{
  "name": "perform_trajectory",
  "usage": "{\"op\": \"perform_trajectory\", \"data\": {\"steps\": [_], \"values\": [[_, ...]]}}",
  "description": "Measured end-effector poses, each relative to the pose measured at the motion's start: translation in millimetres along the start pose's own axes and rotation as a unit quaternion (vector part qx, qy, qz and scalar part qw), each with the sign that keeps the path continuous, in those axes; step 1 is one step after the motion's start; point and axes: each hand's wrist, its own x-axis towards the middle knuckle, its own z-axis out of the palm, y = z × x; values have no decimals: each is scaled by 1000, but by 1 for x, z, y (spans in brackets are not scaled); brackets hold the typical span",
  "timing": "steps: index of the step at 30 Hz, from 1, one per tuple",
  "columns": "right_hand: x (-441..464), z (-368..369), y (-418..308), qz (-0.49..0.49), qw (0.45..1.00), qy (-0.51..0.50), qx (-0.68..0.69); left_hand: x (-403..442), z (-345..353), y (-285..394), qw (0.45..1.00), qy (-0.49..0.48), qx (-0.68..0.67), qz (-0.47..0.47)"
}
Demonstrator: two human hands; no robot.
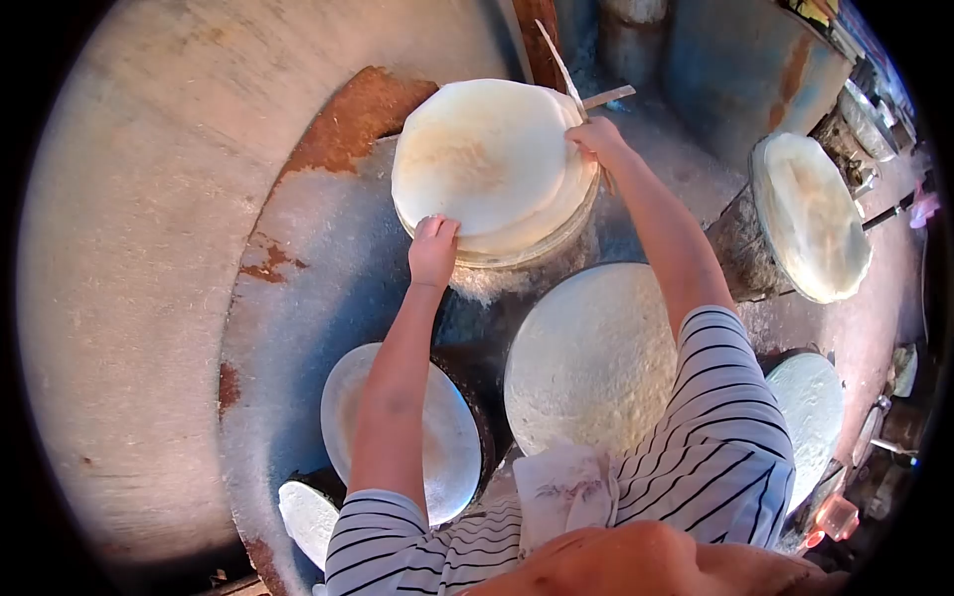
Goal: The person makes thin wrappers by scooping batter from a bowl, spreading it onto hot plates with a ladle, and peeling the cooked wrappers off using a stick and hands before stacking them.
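Note:
A stack of thin, round, pale sheets (477, 159) with a browned patch on top lies on a round base in the upper middle. At its lower left edge, my left hand (434, 250) has its fingers pressed together on the rim of the sheets. My right hand (599, 144) is closed at the stack's right edge, beside a long thin strip (558, 62) that rises from there. Whether the fingers there pinch the strip, a sheet or both is too small to tell.
Below the stack are a large pale round surface (586, 348) and a smaller disc (447, 437). Another sheet stack (810, 214) stands at the right, above a white disc (807, 412). A large curved wall (149, 248) fills the left.

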Motion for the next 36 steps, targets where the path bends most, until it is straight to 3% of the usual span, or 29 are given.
{"op": "perform_trajectory", "data": {"steps": [8,14,18,21,28,30,32,34,36], "values": [[-3,19,-19,-48,994,46,-87,3,-6,-1,1000,2,-1,22],[-3,2,-40,-39,997,58,-43,5,-7,12,999,-10,-10,37],[17,0,-13,-57,997,60,-7,9,7,22,999,-19,6,47],[23,1,3,-12,999,38,-5,7,11,28,999,-12,23,45],[2,-12,6,-67,992,84,-61,5,13,41,996,-62,45,37],[-19,-24,10,-126,974,137,-128,-1,-1,57,995,-68,68,31],[-64,-53,17,-121,976,122,-136,-15,-24,80,993,-48,106,31],[-131,-77,34,-72,994,62,-53,-45,-60,124,997,-24,59,-31],[-258,-85,43,-51,992,-2,116,-86,-78,174,997,-12,-40,-60]]}}
